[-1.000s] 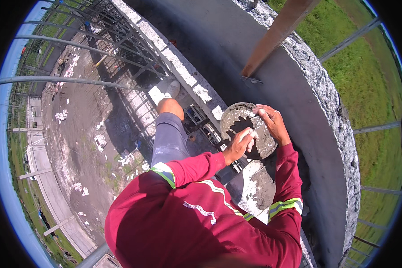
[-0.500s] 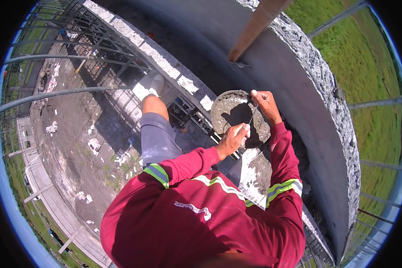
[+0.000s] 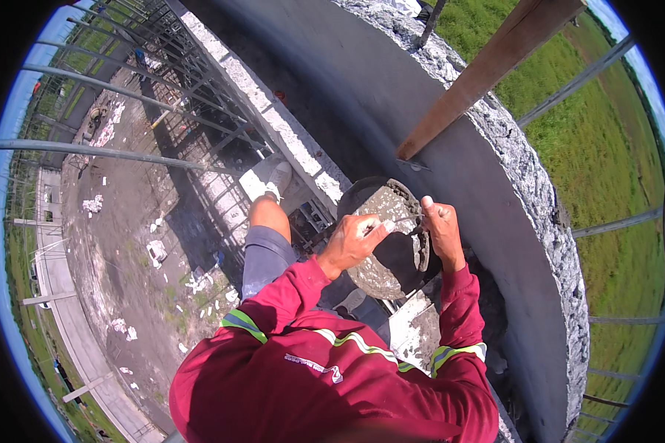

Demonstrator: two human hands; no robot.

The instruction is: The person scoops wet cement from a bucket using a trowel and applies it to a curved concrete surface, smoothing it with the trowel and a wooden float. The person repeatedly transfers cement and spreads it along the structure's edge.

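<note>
Beside concrete (image 3: 506, 214), left hand (image 3: 351, 242) and right hand (image 3: 442, 230) grip a thin strip (image 3: 406, 218), ends hidden.

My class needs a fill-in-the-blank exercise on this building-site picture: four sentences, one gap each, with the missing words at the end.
1. A thin wire spans the gap ____ the left hand and the right hand.
2. The mortar-crusted bucket looks mostly ____ in colour where sunlight strikes it.
3. The brown post slanting beside the curved concrete wall is made of ____.
4. Beyond this wall, the grass field lies toward the picture's ____ side.

Missing words: between; grey; wood; right.
</note>
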